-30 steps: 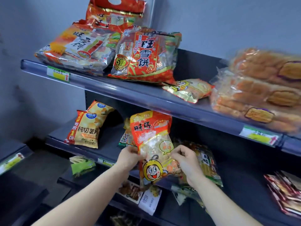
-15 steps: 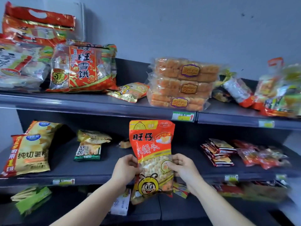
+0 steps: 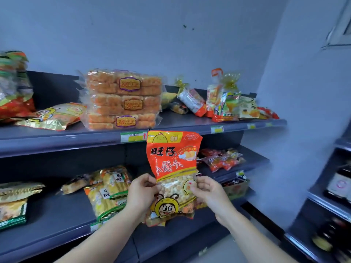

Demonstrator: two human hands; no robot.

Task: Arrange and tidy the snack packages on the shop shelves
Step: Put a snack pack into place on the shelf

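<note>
I hold an orange snack bag [image 3: 171, 164] with a cartoon bee and small round biscuits upright in front of the shelves. My left hand [image 3: 143, 193] grips its left edge and my right hand [image 3: 208, 190] grips its right edge, both at mid height. The bag hangs in the air before the middle shelf [image 3: 57, 221], its top reaching the upper shelf's front rail [image 3: 76, 139]. A stack of three clear packs of orange cakes [image 3: 123, 99] stands on the upper shelf just above and left of the bag.
A gold bee bag [image 3: 53, 115] lies left of the cake stack. Mixed packets [image 3: 224, 103] crowd the upper shelf's right end. Yellow cracker packs [image 3: 110, 188] lie on the middle shelf; red packets [image 3: 222, 160] sit to the right. Another rack with dark bottles [image 3: 340, 183] stands at far right.
My view has swung to the right along the shelves and both hands have carried the orange bag with it, a little higher. The grip on the bag is unchanged.
</note>
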